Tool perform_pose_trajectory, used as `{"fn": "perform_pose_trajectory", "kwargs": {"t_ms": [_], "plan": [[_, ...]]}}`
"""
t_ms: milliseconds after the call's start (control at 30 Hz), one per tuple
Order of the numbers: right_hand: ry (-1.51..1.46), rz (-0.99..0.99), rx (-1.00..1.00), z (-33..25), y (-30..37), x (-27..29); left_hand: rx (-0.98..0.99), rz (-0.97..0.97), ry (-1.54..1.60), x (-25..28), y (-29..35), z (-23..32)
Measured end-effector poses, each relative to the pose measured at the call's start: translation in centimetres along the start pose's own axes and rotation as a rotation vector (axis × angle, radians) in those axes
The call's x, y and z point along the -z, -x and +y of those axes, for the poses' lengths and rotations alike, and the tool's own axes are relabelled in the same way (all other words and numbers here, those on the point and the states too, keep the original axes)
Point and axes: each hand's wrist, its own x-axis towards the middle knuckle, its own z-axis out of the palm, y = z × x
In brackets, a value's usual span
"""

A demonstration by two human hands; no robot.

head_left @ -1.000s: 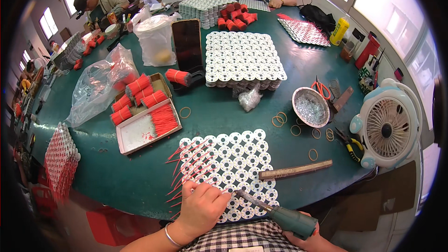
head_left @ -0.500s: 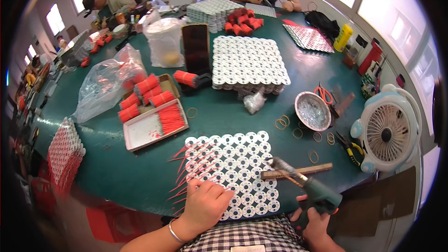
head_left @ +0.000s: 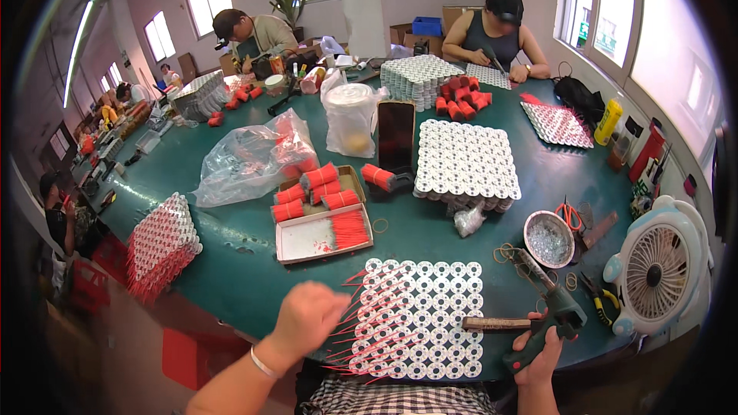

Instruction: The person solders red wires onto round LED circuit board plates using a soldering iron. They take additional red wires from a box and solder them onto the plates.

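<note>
A panel of round white circuit boards [head_left: 457, 303] lies at the table's near edge. Thin red wires [head_left: 373, 323] stick out across its left part. My left hand [head_left: 307, 315] is raised over the panel's left edge, its fingers drawn together; whether a wire is between them is hidden. On the right, my right hand [head_left: 543, 355] grips a green soldering gun [head_left: 565, 313], its metal tip pointing up and away, beside the panel. A wooden strip [head_left: 496, 324] lies across the panel's right edge, one end reaching my right hand.
Beyond the panel stand a shallow box [head_left: 289, 249] of red wires, wire bundles [head_left: 319, 177], a panel stack [head_left: 467, 157] and a phone [head_left: 396, 134]. At right are a bowl [head_left: 530, 230], pliers [head_left: 603, 300] and a fan [head_left: 657, 273]. Two people work across the table.
My left hand has lifted off the panel and moved left. The soldering gun's tip has drawn back from the panel's right edge. The whole view has shifted, so things sit lower and further right.
</note>
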Motion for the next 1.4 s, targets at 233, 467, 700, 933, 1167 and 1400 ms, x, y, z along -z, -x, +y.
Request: {"fn": "perform_pose_trajectory", "kwargs": {"t_ms": [233,467,700,933,1167,1400], "plan": [[-0.074,-0.078,0.006,0.1,-0.4,0.4,0.197,-0.162,-0.343,-4.3,-9.9,-7.7],[-0.086,-0.055,0.051,0.1,-0.5,0.8,0.339,-0.362,-0.476,-5.9,-11.3,-7.6],[-0.049,-0.099,0.009,-0.1,-0.6,0.8,0.180,-0.125,-0.267,-6.7,-9.0,-9.4],[-0.092,-0.107,-0.009,-0.2,-0.5,0.4,0.099,-0.128,-0.577,-5.9,-9.7,-8.0],[-0.089,-0.134,-0.032,-0.4,-0.7,0.6,0.269,-0.142,-0.436,-6.0,-10.4,-7.3],[-0.075,-0.125,-0.019,-0.4,-0.8,0.4,0.689,0.326,0.667,-4.3,-7.9,-6.8]]}}
